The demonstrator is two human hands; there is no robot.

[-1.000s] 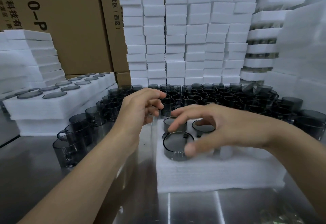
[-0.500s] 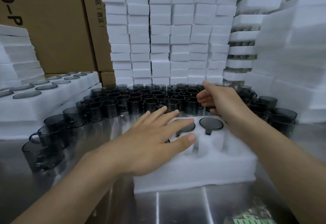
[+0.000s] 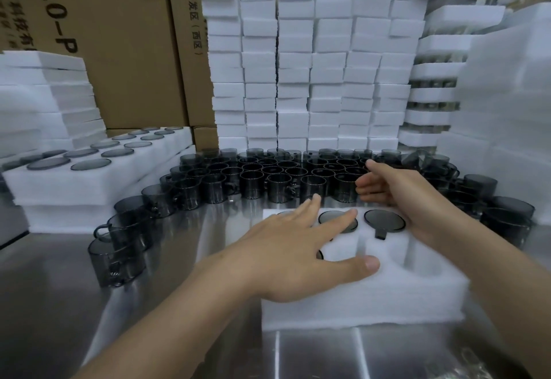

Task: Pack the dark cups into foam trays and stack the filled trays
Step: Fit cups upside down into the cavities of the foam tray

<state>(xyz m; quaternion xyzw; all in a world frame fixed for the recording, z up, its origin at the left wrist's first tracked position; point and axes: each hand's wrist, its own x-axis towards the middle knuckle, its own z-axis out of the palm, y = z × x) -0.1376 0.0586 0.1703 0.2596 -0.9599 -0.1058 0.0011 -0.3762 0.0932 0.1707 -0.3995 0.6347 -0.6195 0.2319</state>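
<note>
Two dark cups show plainly in the far row of the foam tray (image 3: 357, 298), which lies on the steel counter (image 3: 59, 304) toward 5 o'clock. The uncovered cup (image 3: 384, 220) sits at the tray's 1 o'clock. The half-covered cup (image 3: 329, 218) sits at its 12 o'clock, and the near pockets at 3 o'clock hold nothing.

The left hand (image 3: 292, 259) lies flat on the tray, its fingers straight and spread, one across the half-covered cup. The right hand (image 3: 396, 193) is at the tray's far edge with its fingers curled toward the loose cups (image 3: 283, 178) crowded at 12 o'clock. Possibly they touch one, but I cannot tell if they grip it.

Filled trays (image 3: 98, 175) are stacked at 9 o'clock. Foam blocks (image 3: 298, 65) rise behind, with cardboard boxes (image 3: 119, 35) at 11 o'clock.
</note>
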